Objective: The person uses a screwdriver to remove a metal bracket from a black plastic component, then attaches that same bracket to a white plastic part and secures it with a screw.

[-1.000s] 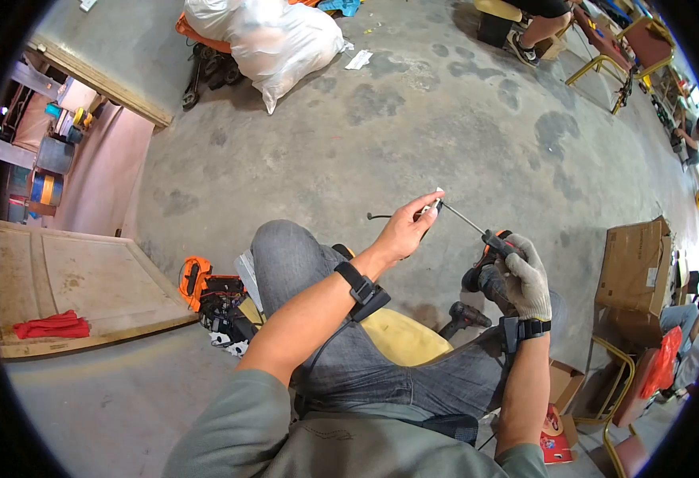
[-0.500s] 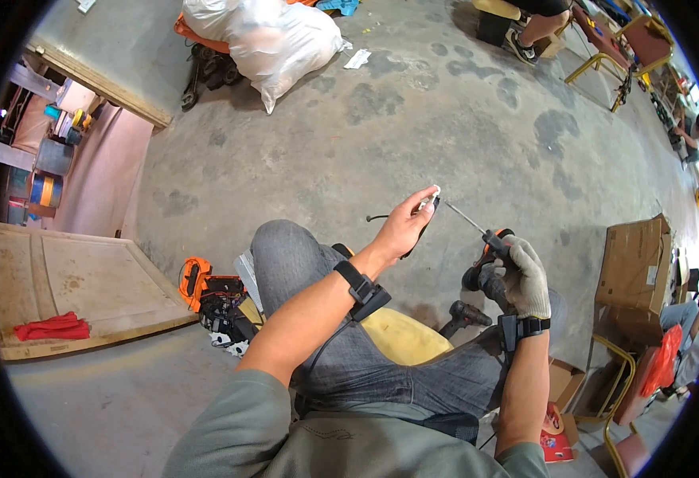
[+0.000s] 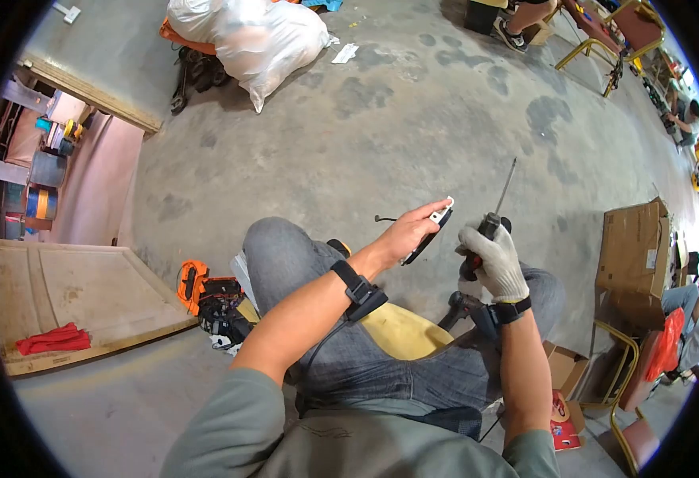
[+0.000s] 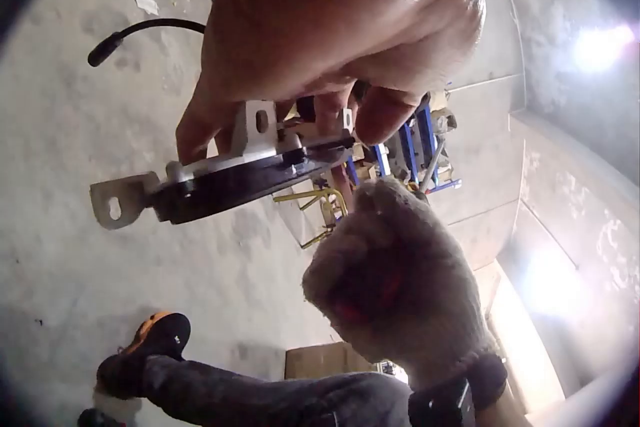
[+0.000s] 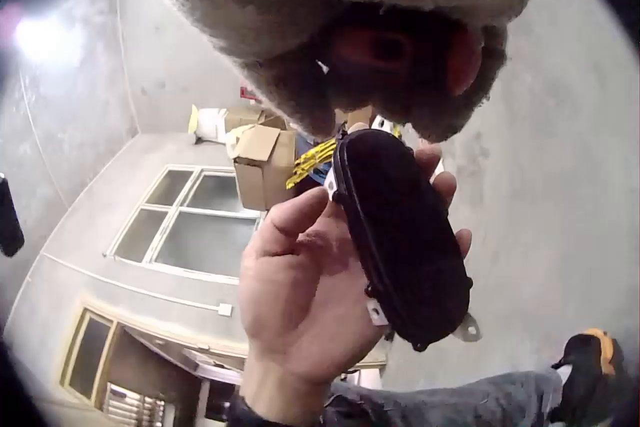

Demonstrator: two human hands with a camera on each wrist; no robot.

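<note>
My bare left hand (image 3: 405, 237) grips a black oval part (image 5: 405, 237) by its edges. Pale metal bracket tabs (image 4: 118, 203) stick out from its rim, and a short black cable (image 4: 150, 27) trails behind the hand. In the right wrist view, the flat black face is turned toward the gloved hand. To the right, my gloved right hand (image 3: 494, 261) is wrapped around the handle of a screwdriver (image 3: 509, 185). Its handle is black and red, and the long shaft points up and away, apart from the black part.
A cordless drill (image 3: 458, 307) lies by the right leg, beside the yellow seat (image 3: 405, 333). Orange-and-black equipment (image 3: 193, 285) sits left of the legs. A cardboard box (image 3: 632, 247) stands at the right, a white bag (image 3: 274, 52) ahead, and a wooden panel (image 3: 87, 279) at the left.
The screwdriver tip has swung from beside the part to pointing up and away, as the gloved hand turned. The left hand has moved slightly right and down and tilted the part.
</note>
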